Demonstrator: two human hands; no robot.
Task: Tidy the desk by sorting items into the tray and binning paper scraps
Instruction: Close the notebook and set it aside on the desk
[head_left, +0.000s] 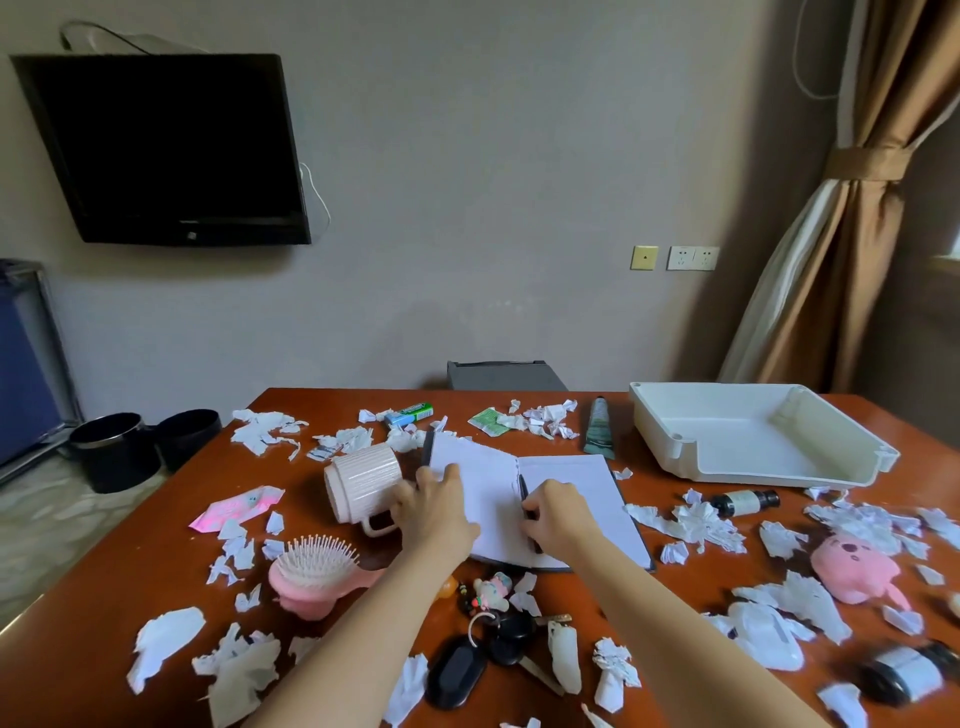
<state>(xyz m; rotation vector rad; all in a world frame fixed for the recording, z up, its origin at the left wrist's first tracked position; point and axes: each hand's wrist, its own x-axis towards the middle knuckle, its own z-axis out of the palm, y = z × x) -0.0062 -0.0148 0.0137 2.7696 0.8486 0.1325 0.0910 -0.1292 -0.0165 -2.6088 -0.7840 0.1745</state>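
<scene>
The notebook (566, 499) lay open in the middle of the worktop (332, 410), its pages white and blank, a dark cover showing as a thin edge round them. Its right half rested flat; its left half was tilted up off the surface. A black pen (522, 488) lay along the fold between the two halves.

The left hand (434, 512) held the raised left half at its outer edge, thumb (451, 474) on the page and the other fingers curled round the edge. The right hand (553, 512) sat on the fold with its fingers (535, 503) closed round the pen, whose ends showed above and below the hand.

Just left of the notebook a ribbed white mug (363, 480) lay on its side, touching the left hand's knuckles. The white tray (753, 473) stood at the far right of the worktop, apart from the notebook. Torn paper scraps (691, 525) lay scattered all around, with a pink hairbrush (311, 564) nearer the person on the left.
</scene>
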